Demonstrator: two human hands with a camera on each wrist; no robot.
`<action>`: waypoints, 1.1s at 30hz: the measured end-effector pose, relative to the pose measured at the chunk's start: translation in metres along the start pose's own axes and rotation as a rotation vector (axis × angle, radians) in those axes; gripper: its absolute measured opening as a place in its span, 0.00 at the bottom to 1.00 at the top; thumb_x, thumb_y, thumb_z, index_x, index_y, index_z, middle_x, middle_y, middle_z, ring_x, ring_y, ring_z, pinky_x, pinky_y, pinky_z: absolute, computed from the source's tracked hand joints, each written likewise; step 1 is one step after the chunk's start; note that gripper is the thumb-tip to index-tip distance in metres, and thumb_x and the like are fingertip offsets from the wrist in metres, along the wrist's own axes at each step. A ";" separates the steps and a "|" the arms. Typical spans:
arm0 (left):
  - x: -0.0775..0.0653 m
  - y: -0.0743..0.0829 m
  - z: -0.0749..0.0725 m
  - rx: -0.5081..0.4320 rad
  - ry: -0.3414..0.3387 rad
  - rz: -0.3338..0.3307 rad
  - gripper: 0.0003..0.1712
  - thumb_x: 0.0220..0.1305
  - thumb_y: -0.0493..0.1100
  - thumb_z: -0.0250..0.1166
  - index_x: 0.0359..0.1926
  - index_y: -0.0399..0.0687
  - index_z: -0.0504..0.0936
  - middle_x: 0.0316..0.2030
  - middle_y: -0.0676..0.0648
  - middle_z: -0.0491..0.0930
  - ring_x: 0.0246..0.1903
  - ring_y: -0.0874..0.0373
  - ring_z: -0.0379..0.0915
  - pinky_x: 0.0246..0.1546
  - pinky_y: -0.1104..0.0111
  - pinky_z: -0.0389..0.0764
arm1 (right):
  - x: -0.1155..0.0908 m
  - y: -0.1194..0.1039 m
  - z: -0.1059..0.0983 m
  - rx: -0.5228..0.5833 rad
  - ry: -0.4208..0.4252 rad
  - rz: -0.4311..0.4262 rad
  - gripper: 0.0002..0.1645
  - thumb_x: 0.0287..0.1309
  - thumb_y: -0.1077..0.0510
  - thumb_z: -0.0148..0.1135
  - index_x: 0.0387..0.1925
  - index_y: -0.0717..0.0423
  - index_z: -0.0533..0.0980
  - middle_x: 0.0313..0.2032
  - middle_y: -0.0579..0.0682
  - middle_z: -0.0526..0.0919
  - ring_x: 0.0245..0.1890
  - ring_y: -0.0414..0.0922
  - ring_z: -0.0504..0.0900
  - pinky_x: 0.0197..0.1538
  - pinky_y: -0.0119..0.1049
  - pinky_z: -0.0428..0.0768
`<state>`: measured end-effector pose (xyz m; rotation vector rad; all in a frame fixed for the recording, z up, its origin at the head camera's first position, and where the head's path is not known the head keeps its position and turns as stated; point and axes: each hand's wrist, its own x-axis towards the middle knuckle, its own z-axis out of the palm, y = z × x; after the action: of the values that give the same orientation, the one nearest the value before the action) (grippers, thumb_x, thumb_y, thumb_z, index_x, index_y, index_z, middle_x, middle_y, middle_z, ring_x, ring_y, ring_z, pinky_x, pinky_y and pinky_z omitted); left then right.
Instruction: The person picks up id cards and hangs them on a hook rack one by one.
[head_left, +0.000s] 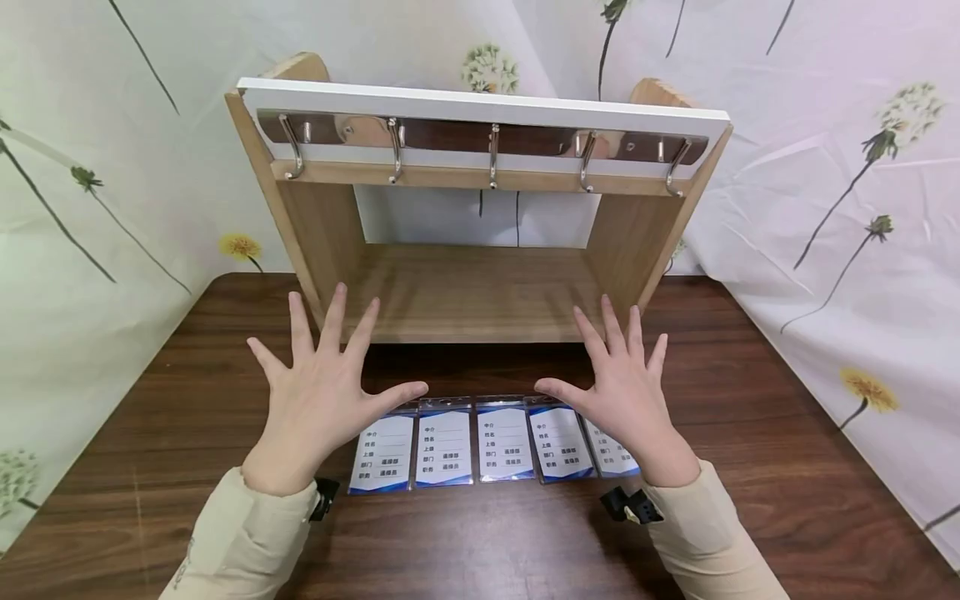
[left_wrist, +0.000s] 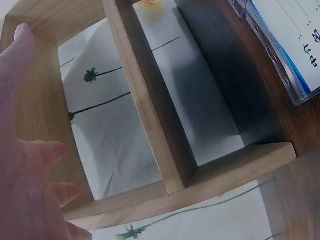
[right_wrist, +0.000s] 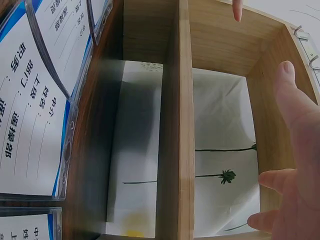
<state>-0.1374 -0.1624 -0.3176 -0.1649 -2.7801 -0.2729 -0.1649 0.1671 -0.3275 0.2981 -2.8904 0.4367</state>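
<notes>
Both hands hover with fingers spread wide and hold nothing. My left hand (head_left: 318, 396) is over the table, left of a row of several badge cards in clear plastic sleeves; the leftmost badge (head_left: 381, 454) lies close to its thumb. My right hand (head_left: 626, 396) hangs above the right end of the row and partly covers the last badge (head_left: 613, 450). The middle badge (head_left: 506, 442) lies flat and printed side up. Behind the hands stands a wooden shelf (head_left: 480, 287) with a white front board and several metal hooks (head_left: 493, 156). In the right wrist view a badge (right_wrist: 35, 115) appears large.
The dark wood table (head_left: 480, 542) carries everything. A white cloth with printed dandelions (head_left: 847, 158) hangs behind and along both sides. The shelf's side panels (head_left: 326, 225) rise close beyond the fingertips, and its hooks stick out toward the front.
</notes>
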 end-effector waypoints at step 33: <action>0.018 -0.016 -0.041 -0.102 0.224 0.091 0.62 0.50 0.78 0.62 0.77 0.51 0.53 0.77 0.40 0.50 0.75 0.31 0.40 0.65 0.31 0.54 | -0.004 0.053 -0.018 0.517 -0.094 0.086 0.42 0.65 0.41 0.61 0.73 0.54 0.61 0.72 0.60 0.62 0.72 0.62 0.58 0.69 0.64 0.61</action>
<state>-0.1438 -0.1847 -0.2763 -0.2681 -2.5308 -0.3861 -0.1705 0.2229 -0.3259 0.2752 -2.8388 1.2171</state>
